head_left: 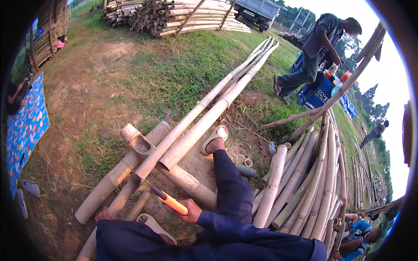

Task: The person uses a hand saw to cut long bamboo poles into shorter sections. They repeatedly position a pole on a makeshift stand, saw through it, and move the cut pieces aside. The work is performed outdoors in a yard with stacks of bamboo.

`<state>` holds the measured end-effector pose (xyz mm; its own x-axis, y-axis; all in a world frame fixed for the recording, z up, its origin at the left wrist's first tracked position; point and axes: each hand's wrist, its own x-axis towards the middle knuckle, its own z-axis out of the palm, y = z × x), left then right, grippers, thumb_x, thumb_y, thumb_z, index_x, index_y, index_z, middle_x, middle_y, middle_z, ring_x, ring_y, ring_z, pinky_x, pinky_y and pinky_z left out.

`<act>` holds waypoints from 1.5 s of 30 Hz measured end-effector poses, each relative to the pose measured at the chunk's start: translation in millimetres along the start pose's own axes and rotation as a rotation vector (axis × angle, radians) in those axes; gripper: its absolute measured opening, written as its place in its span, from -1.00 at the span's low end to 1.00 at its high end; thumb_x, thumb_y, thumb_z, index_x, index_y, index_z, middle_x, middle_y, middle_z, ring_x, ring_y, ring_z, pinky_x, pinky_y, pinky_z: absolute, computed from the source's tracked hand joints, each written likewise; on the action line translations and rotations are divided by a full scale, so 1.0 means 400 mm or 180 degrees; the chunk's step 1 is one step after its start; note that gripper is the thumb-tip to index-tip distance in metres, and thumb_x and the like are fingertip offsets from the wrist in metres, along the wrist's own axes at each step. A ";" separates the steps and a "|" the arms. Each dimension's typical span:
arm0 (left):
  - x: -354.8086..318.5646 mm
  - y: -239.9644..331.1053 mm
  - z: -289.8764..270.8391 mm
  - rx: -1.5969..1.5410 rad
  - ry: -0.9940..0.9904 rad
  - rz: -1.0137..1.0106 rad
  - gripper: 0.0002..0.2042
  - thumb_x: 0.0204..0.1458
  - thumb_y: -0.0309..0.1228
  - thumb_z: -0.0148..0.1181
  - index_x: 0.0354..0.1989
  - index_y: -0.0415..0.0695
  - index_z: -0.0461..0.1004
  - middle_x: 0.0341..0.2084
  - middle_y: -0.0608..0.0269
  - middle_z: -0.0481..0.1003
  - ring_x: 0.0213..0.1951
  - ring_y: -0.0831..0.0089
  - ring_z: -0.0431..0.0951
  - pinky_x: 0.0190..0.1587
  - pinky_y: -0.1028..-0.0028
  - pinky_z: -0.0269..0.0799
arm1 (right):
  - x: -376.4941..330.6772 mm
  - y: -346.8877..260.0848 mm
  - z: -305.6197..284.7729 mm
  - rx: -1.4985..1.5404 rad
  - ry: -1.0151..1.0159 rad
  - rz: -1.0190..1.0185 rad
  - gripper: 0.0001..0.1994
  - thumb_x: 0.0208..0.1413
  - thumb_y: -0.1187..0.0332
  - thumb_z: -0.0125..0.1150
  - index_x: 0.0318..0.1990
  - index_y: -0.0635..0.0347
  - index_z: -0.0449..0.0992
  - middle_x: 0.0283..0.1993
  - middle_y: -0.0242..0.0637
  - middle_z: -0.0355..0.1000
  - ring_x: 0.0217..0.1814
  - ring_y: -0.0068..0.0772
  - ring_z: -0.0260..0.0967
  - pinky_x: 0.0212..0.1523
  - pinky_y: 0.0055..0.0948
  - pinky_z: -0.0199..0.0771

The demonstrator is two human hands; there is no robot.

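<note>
My right hand (190, 210) is closed around the orange handle of a hand saw (173, 202). Its thin blade reaches up and left to a long bamboo pole (174, 135), meeting it beside a dark ring. Lower on the same line of bamboo, my left hand (103, 214) grips the pole near my left leg, its fingers partly hidden. A thicker bamboo pole (196, 132) lies alongside on the right. Both rest across a notched bamboo piece (187, 180) and a thick bamboo log (111, 178) on the ground.
A bamboo stack (300, 178) lies at my right, near a short cut tube (246, 170). Beyond it, a person (320, 48) stands by a blue crate (317, 90). More bamboo (187, 17) is piled at the back beside a truck (257, 9). A patterned blue sheet (28, 126) is at left.
</note>
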<state>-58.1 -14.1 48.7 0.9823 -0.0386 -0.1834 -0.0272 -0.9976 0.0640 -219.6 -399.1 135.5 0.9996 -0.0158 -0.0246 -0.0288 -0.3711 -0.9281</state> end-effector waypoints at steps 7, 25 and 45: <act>0.013 0.034 -0.003 -0.0054 -0.0090 0.0050 -0.34 -0.28 -0.09 0.55 0.04 -0.04 0.44 -0.06 0.06 0.60 0.03 0.05 0.60 0.12 0.06 0.41 | -0.254 -0.140 -0.158 -0.0051 -0.0137 0.0097 -0.88 0.07 0.46 0.31 -0.24 0.26 0.58 -0.42 -0.03 0.52 -0.37 0.09 0.51 -0.24 -0.21 0.52; -0.008 0.045 -0.103 0.0215 -0.0430 0.0064 -0.32 -0.24 -0.11 0.54 0.11 0.00 0.44 -0.07 0.05 0.62 0.05 0.06 0.60 0.13 0.05 0.40 | 0.050 -0.074 0.001 -0.0113 0.0388 -0.0544 -0.84 0.14 0.46 0.33 -0.36 0.33 0.45 -0.57 -0.06 0.29 -0.60 -0.21 0.16 -0.45 -0.24 0.32; -0.018 0.084 -0.147 0.0192 -0.0567 0.0285 -0.28 -0.25 -0.13 0.56 0.13 -0.10 0.41 -0.11 -0.02 0.63 0.03 -0.02 0.60 0.09 0.01 0.44 | -0.238 -0.101 -0.087 -0.0087 0.0142 0.0656 -0.94 0.17 0.50 0.31 -0.23 0.28 0.62 -0.52 -0.22 0.50 -0.52 -0.38 0.46 -0.38 -0.41 0.44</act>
<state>-55.1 -43.7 109.7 0.9273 -0.1316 -0.3505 -0.1293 -0.9912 0.0301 -313.7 -415.0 188.3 0.9713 -0.1348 -0.1958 -0.2332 -0.3809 -0.8947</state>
